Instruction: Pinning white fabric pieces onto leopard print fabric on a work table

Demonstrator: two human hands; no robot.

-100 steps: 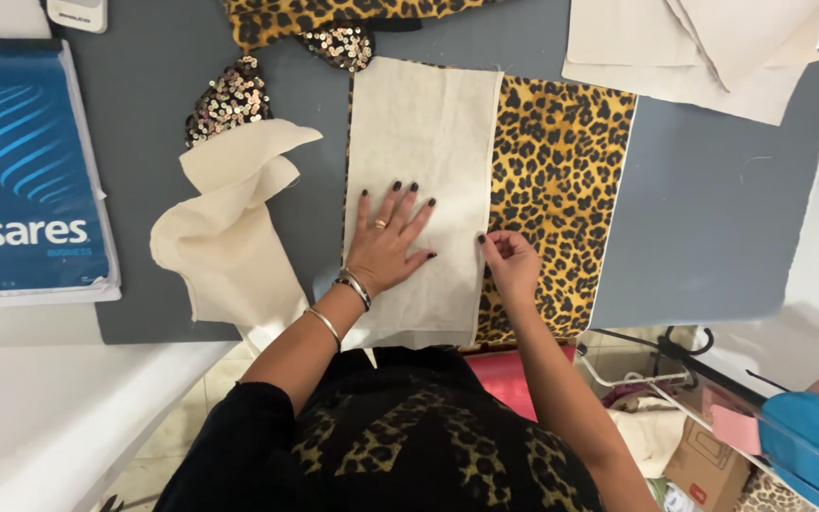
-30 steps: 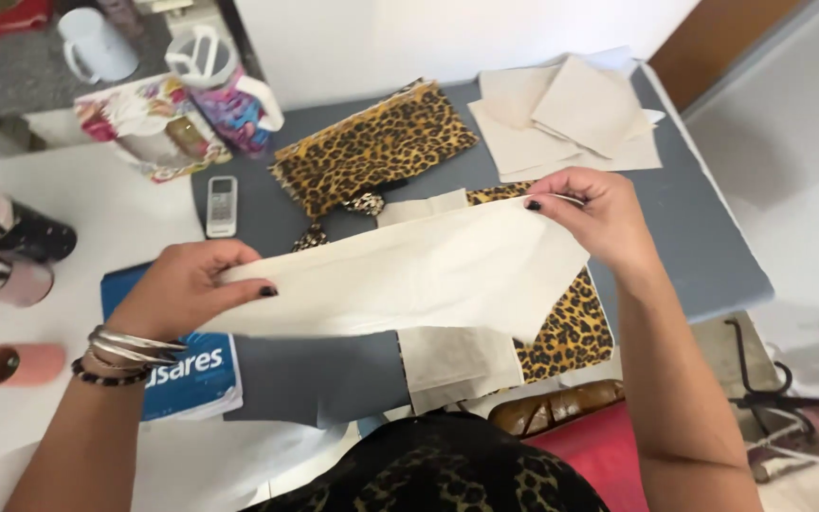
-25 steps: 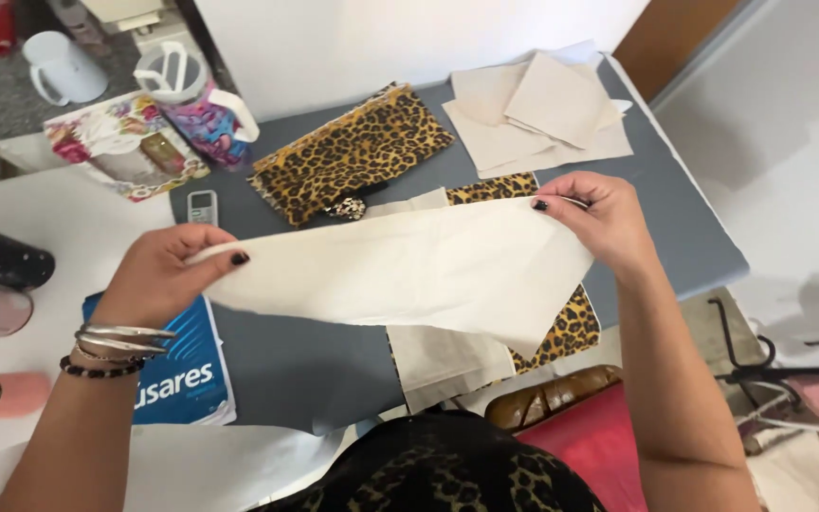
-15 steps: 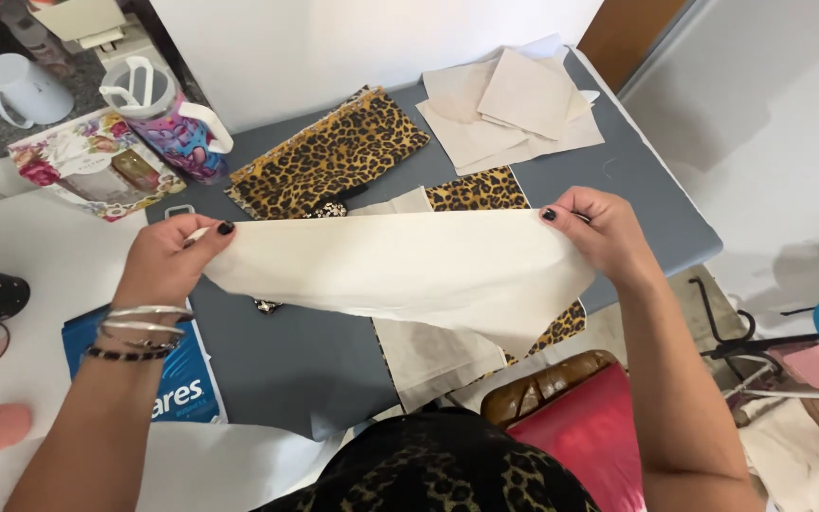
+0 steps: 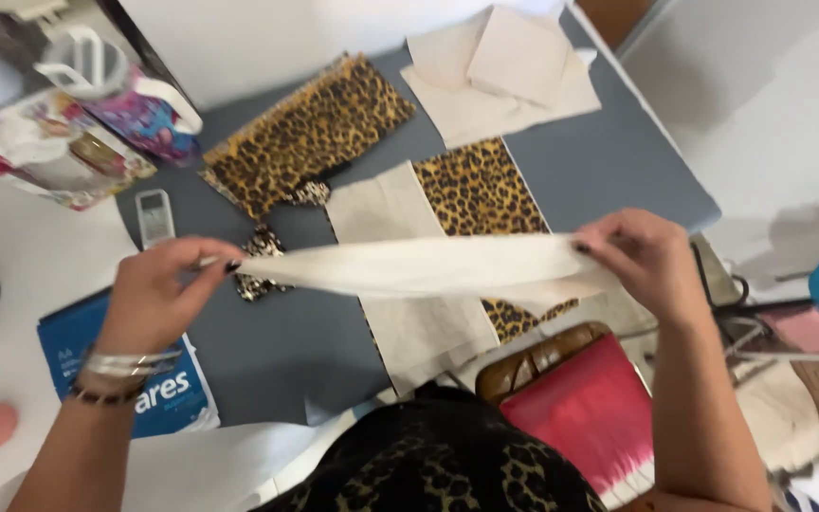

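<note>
I hold a long cream fabric piece (image 5: 428, 265) stretched level in the air between both hands. My left hand (image 5: 158, 294), with bracelets at the wrist, pinches its left end. My right hand (image 5: 642, 256) grips its right end. Beneath it on the grey mat (image 5: 277, 341) lies another cream fabric piece (image 5: 409, 313) beside a leopard-print fabric strip (image 5: 476, 194). Small leopard-print scraps (image 5: 263, 251) lie just under the held cloth's left end.
A larger leopard-print piece (image 5: 310, 128) and a stack of cream fabric pieces (image 5: 500, 76) lie at the mat's far side. A small phone (image 5: 154, 216), a blue booklet (image 5: 158, 398), a patterned mug (image 5: 139, 114) sit left. A chair with a red cushion (image 5: 580, 408) stands right.
I lifted the cream piece off the mat and spread it between both hands; it has since turned flatter, edge-on to the camera. The view has shifted right.
</note>
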